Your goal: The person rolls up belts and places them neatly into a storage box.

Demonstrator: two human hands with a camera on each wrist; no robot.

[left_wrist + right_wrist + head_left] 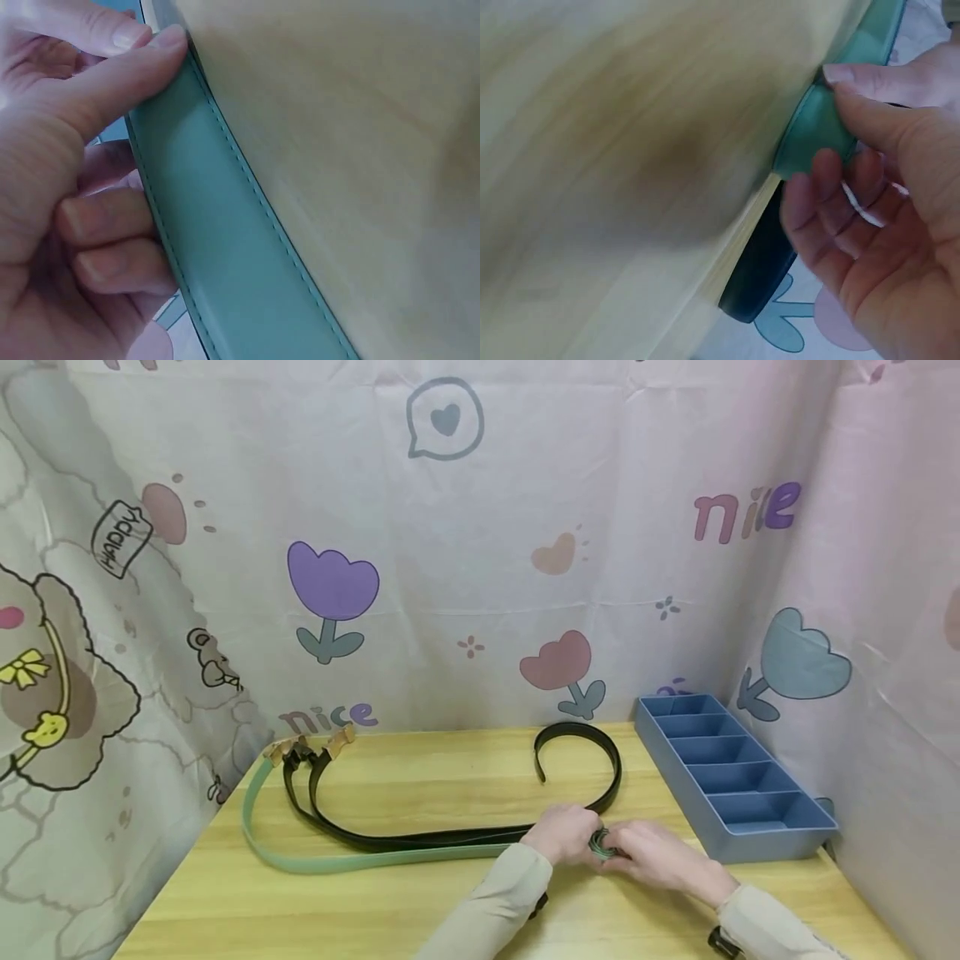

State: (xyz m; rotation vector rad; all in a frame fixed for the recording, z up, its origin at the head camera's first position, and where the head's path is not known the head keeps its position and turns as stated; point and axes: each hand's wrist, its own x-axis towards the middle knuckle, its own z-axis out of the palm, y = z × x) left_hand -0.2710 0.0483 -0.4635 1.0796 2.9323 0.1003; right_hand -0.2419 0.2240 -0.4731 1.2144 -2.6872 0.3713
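A green leather belt (330,864) lies across the table, its right end wound into a small coil (602,843) standing on edge. My left hand (564,833) pinches the strap beside the coil, its thumb on the stitched green face (214,195) in the left wrist view. From the other side my right hand (660,857) grips the coil between thumb and fingers; the right wrist view shows the curved green strap (810,139) under the thumb. Right behind the hands runs a black belt (405,842), partly hidden by them, with its free end curling into a loop (617,768).
Buckle ends with tan pieces (341,739) lie together at the back left of the table (450,777). A blue compartment tray (723,814) stands along the right edge. Printed cloth (465,527) hangs behind and at both sides.
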